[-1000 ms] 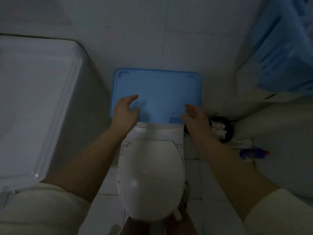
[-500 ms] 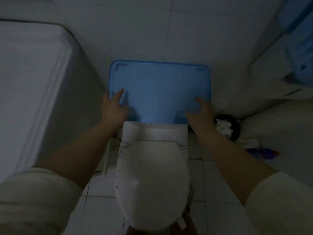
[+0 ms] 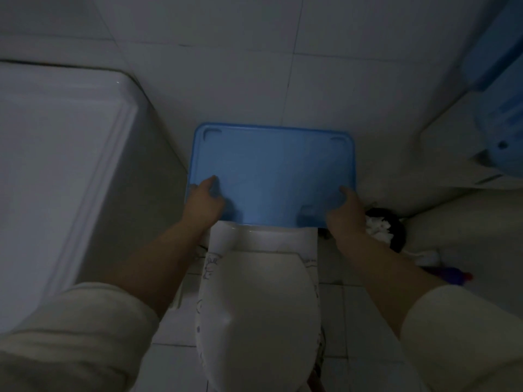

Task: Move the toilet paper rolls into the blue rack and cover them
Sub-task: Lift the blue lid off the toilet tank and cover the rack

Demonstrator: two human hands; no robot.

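Hands are gripping the flat rectangular blue plastic cover [image 3: 271, 174] above the white toilet [image 3: 259, 306]: left hand [image 3: 202, 203] clasping its near-left corner, right hand [image 3: 346, 213] clasping its near-right corner.

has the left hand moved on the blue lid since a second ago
Yes. The left hand has slid outward to the near-left corner of the blue lid, its fingers now at the left edge, where earlier it sat further in, above the toilet.

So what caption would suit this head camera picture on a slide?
Both hands, left and right, grip the blue lid above the toilet.
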